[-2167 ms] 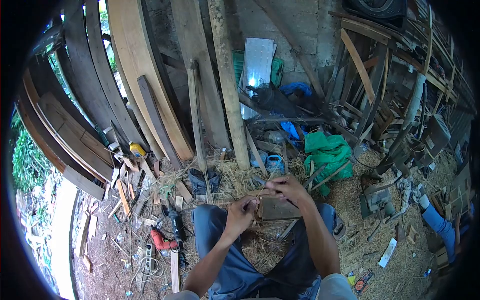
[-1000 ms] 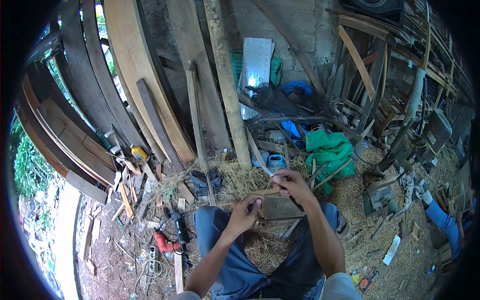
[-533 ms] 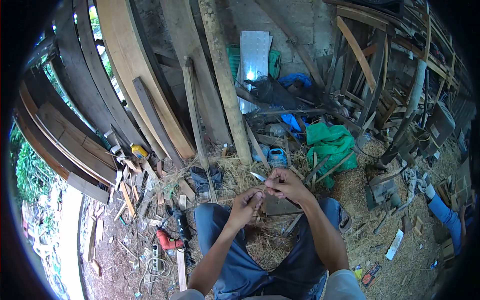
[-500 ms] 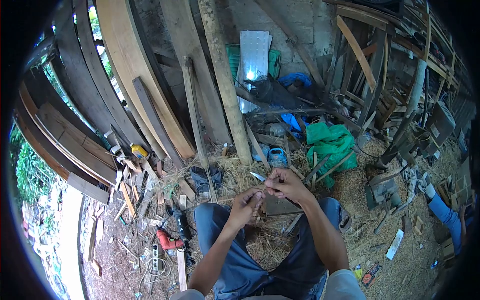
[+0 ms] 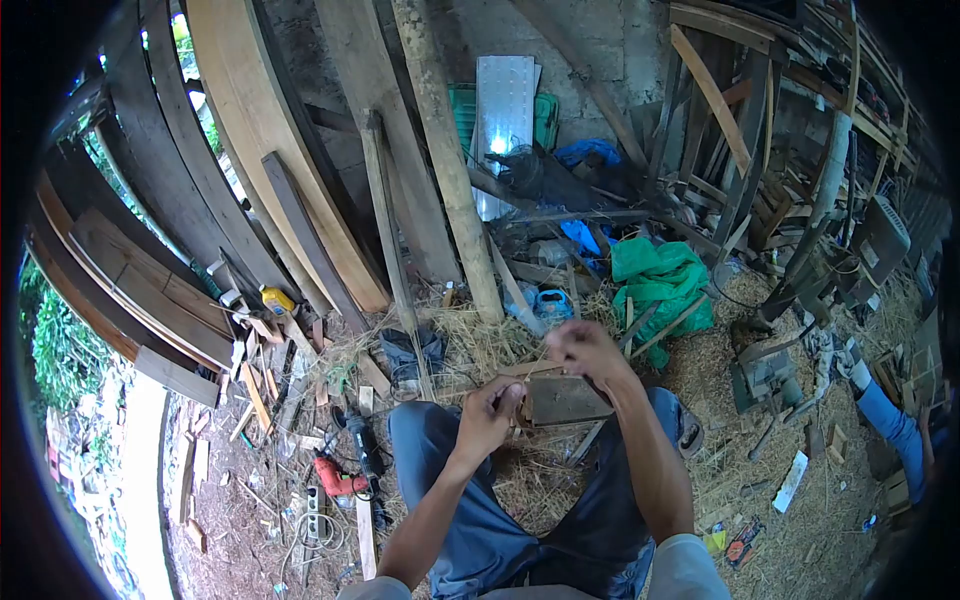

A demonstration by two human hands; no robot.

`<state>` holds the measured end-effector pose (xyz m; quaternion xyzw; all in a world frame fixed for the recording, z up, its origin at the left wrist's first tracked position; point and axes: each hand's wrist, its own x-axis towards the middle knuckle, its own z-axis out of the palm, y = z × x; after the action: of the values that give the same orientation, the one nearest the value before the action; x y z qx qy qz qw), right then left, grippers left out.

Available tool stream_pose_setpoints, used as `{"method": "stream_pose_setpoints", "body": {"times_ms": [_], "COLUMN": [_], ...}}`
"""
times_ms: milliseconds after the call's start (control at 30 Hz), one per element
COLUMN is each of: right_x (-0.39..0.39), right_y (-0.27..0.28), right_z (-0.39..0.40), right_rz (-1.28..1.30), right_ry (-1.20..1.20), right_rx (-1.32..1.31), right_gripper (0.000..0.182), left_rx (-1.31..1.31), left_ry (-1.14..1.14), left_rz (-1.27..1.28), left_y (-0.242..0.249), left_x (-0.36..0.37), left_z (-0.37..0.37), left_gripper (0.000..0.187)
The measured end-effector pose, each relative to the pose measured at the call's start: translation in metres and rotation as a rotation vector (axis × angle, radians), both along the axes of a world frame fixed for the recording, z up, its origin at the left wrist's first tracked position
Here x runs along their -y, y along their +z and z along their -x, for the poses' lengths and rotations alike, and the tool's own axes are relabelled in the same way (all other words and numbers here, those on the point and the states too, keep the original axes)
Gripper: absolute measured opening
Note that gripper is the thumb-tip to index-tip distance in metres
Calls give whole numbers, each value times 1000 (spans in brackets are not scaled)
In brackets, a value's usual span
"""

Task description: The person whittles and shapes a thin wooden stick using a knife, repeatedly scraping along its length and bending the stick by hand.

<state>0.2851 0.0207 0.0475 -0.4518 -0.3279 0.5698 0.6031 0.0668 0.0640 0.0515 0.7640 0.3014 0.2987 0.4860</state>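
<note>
My right hand [image 5: 583,352] is raised over a wooden block and closed on a knife. The knife blade [image 5: 530,316] points up and left from the fist, smeared by motion. Lower and to the left, my left hand [image 5: 484,415] is closed in a pinch, thumb against the fingers. Whatever it pinches is too small and too hidden to name. The wooden block [image 5: 568,399] lies between my knees, just right of my left hand. The two hands are apart.
Wood shavings and straw cover the ground. On the left lie a red power drill [image 5: 338,479], a dark power tool [image 5: 360,440] and a power strip [image 5: 312,510]. A green sack [image 5: 660,285] sits ahead right. Boards [image 5: 290,150] and a pole [image 5: 450,170] lean at the back.
My right hand has moved up and to the right with the knife, away from my left hand. My left hand has stayed nearly in place. More of the wooden block now shows.
</note>
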Motion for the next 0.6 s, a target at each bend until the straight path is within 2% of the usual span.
{"method": "stream_pose_setpoints", "body": {"times_ms": [67,100,167,233,300,400,600], "right_x": [-2,1,6,-2,3,-1,-1], "right_y": [-15,-12,-8,-6,10,12,8], "right_z": [-32,-33,-31,6,33,32,38], "right_rz": [-36,-42,-52,23,0,14,9], "right_ry": [-419,-418,-334,-310,65,-11,162], "right_rx": [19,18,23,92,-26,-3,-59], "right_gripper": [10,10,9,14,25,34,17], "left_rx": [71,131,86,39,99,95,85], "left_ry": [0,4,35,52,75,114,83], "left_rz": [17,31,62,103,83,-15,22], "left_y": [-8,-11,-14,-13,-11,-11,-6], "left_x": [4,5,0,-2,-2,-2,-3], "left_z": [8,14,18,14,6,5,1], "left_gripper": [15,16,16,16,17,16,17]}}
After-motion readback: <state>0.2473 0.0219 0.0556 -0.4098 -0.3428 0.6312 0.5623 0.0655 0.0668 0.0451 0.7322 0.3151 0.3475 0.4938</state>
